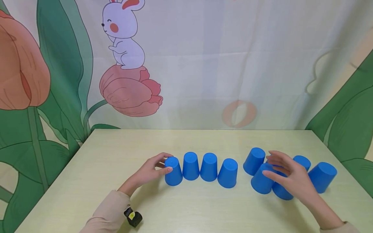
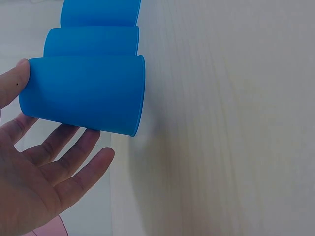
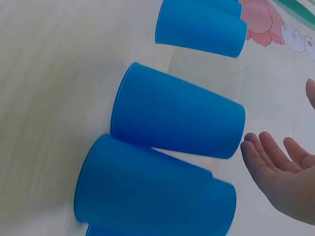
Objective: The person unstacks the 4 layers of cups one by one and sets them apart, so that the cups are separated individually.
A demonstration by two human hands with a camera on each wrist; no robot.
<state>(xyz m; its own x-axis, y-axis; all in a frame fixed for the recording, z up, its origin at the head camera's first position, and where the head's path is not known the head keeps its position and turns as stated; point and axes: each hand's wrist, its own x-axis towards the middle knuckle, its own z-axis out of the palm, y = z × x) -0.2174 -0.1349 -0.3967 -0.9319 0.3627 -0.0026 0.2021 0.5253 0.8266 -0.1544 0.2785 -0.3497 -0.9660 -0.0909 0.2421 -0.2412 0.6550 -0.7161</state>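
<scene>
My left hand (image 1: 149,171) grips the leftmost blue cup (image 1: 174,174), which stands upside down at the left end of a row. In the left wrist view its thumb (image 2: 15,82) lies by the cup's narrow base and the fingers touch its side. To the right, my right hand (image 1: 295,179) hovers over a cluster of upside-down blue cups, fingers extended and slightly bent, holding nothing. The nearest cup there is a blue cup (image 1: 261,181) below its thumb. In the right wrist view the fingertips sit just beside a blue cup's (image 3: 179,113) base. My right hand hides parts of the cluster.
More blue cups (image 1: 209,168) continue the row to the middle of the pale table (image 1: 189,210). At the cluster's right edge a blue cup (image 1: 322,178) leans in view. A small black object (image 1: 133,217) is by the left sleeve. A printed curtain (image 1: 189,64) hangs behind.
</scene>
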